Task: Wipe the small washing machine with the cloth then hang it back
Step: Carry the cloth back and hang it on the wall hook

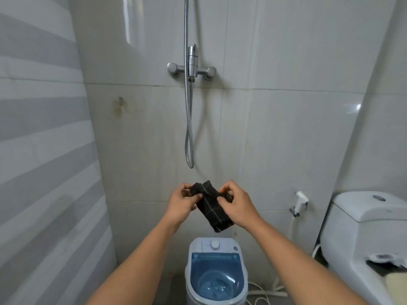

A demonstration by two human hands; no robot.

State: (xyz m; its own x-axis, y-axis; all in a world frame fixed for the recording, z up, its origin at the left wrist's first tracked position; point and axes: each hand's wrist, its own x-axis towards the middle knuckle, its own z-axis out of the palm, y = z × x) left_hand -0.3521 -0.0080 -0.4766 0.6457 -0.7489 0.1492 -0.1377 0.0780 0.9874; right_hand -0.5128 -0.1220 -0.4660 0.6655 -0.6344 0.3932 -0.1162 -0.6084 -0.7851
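The left hand (181, 202) pinches the dark cloth (211, 205) at its upper left corner, fingers (193, 196) closed on it. The right hand (236, 204) grips its upper right edge likewise. The cloth hangs between them, above the small washing machine (217, 271), whose base is cut off.

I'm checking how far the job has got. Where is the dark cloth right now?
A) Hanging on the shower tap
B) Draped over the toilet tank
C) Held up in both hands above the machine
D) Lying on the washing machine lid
C: the left hand and right hand pinch the cloth in the air, clear of the washing machine below.
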